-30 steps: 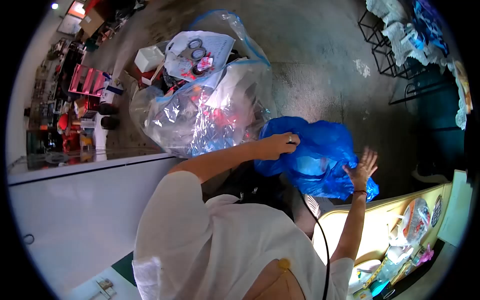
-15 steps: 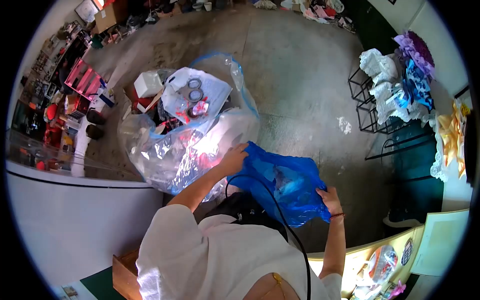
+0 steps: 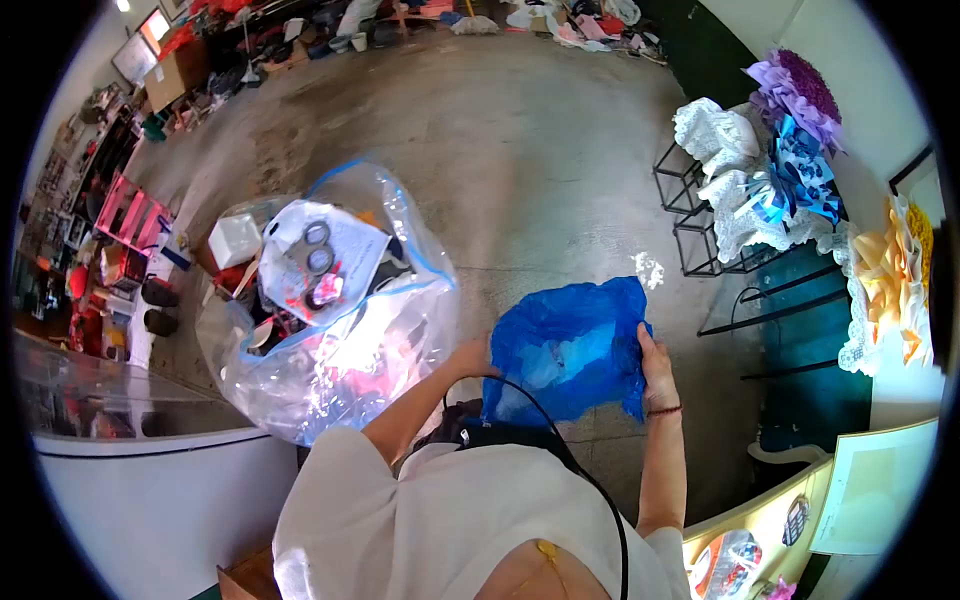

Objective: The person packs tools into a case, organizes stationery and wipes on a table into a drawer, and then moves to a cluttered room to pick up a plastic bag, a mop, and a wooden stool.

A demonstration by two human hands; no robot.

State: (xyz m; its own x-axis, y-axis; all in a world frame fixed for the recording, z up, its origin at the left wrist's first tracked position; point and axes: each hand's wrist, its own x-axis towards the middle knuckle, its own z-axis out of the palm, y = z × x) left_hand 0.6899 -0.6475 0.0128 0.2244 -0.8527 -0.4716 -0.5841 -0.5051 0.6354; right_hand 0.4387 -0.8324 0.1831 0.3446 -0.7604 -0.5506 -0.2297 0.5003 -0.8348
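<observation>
A blue plastic bag (image 3: 545,320) is stretched between my two hands, its mouth spread and facing up. Something pale and crumpled shows inside it, too unclear to name. My left hand (image 3: 476,357) grips the bag's left edge, its fingertips partly hidden. On the opposite edge, my right hand (image 3: 655,372) pinches the rim with the thumb up. Left of the bag stands a big clear plastic bag (image 3: 420,320) with a blue rim. It is full of mixed items, among them a white box (image 3: 236,240) and a white sheet (image 3: 350,250) with dark rings on it.
Black wire stands (image 3: 690,185) at the right carry white lace and wrapped bouquets (image 3: 800,170). A white cabinet (image 3: 160,490) is at my lower left. Cluttered shelves line the left side, and piles of goods lie along the far wall. A black cable (image 3: 585,465) runs over my front.
The blue bag has been raised forward and spread wider, its rim now rounder. Both hands still hold it. The view has tilted and shifted, so the clear bag appears lower and further left.
</observation>
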